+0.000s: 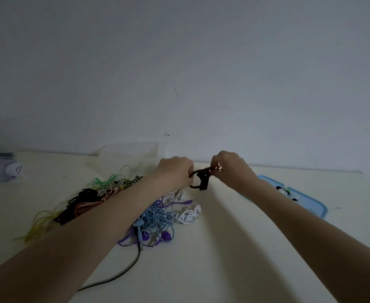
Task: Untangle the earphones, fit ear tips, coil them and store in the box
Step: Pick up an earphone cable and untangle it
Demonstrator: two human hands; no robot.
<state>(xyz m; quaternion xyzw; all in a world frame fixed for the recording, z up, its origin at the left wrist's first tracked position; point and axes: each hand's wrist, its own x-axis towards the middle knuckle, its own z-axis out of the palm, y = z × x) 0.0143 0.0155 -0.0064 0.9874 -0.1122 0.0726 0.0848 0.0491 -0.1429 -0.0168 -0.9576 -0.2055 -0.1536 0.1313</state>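
Note:
A dark brown coiled earphone (201,179) hangs between my two hands above the pale table (212,248). My left hand (175,171) grips the coil's left side. My right hand (232,169) pinches its right end. Below my left forearm lies a tangled pile of earphones (157,215) in blue, purple and white. More tangled cords (87,197) in green, black, pink and yellow lie to the left. A clear plastic box (131,154) stands at the back by the wall, blurred.
A light blue lid (311,204) holding small black and white ear tips lies right of my right forearm. A blurred blue-grey container (0,167) stands at the far left. A black cable (122,272) trails toward the front edge. A plain wall rises behind.

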